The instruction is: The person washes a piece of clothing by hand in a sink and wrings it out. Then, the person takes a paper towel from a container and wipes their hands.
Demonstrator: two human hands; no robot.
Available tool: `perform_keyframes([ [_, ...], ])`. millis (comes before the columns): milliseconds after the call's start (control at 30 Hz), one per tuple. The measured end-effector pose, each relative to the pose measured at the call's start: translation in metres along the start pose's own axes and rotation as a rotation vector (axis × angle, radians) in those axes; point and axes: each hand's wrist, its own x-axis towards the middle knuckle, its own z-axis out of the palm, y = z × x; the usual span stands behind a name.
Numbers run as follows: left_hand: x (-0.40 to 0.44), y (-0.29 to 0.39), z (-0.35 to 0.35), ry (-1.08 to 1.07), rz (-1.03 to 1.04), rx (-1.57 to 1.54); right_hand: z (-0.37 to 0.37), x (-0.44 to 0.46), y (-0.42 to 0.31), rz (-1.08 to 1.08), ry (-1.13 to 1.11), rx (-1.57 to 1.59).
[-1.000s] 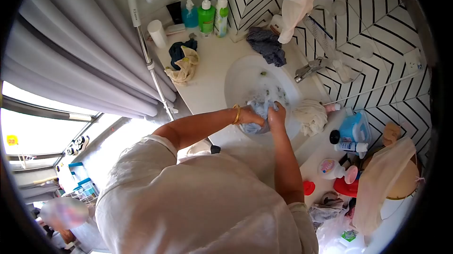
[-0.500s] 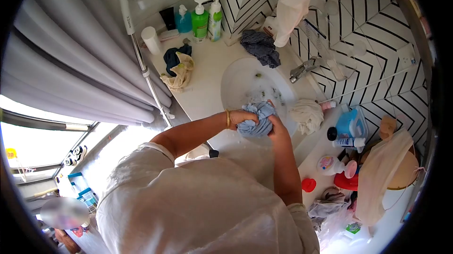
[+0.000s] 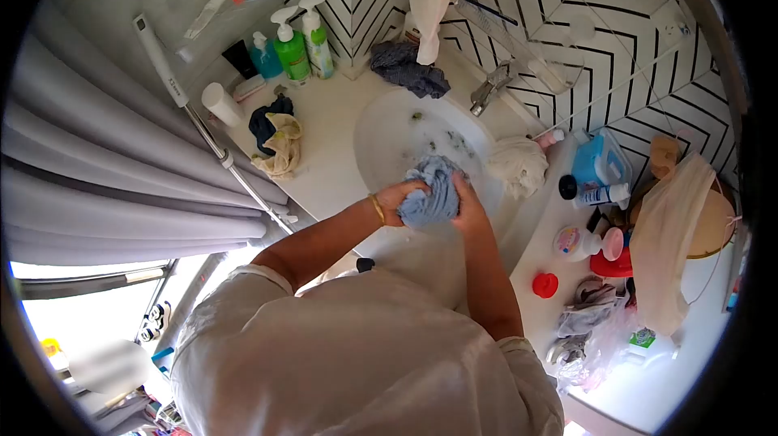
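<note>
Between my two hands is a bunched, wet-looking blue cloth (image 3: 431,193), held over the near edge of the white sink (image 3: 374,132). My left hand (image 3: 399,203), with a gold bangle at the wrist, grips its left side with the fingers curled into the folds. On the cloth's right side, my right hand (image 3: 468,203) is closed with the thumb upward; some of its fingers are hidden behind the cloth. Dark and green bits lie in the basin. A cream cloth (image 3: 519,167) rests on the sink's right edge, and a dark grey cloth (image 3: 409,70) lies behind the basin.
A metal faucet (image 3: 491,89) reaches over the basin from the back right. At the left are a dark-and-cream cloth bundle (image 3: 279,140), a white cup (image 3: 221,104) and pump bottles (image 3: 292,53). A red cap (image 3: 545,284), white bottle (image 3: 577,243) and blue container (image 3: 600,160) stand right.
The view has shifted, so the counter items sit differently in frame. The blue cloth is still in both hands, its folds rearranged and bunched taller, with my right hand's grip slightly changed.
</note>
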Motion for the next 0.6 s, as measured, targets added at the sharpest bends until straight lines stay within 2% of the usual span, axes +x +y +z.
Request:
perform_keyframes([
  [33,0.005,-0.002,-0.005,0.083,0.02,0.118,0.007,0.003,0.001,0.009,0.08,-0.122],
  [133,0.008,0.003,-0.004,0.302,0.075,0.468,0.01,0.015,0.009,-0.078,0.303,-0.155],
  [200,0.001,0.007,0.006,0.431,0.092,0.67,-0.001,0.025,0.017,-0.147,0.342,-0.279],
  [433,0.0,0.017,-0.01,0.564,0.14,0.803,0.01,0.044,0.027,-0.213,0.437,-0.597],
  [533,-0.015,0.037,0.005,0.577,0.221,0.892,0.019,0.057,0.028,-0.187,0.414,-0.537],
  [600,-0.019,0.056,0.0,0.59,0.29,0.989,0.032,0.069,0.027,-0.203,0.298,-0.323],
])
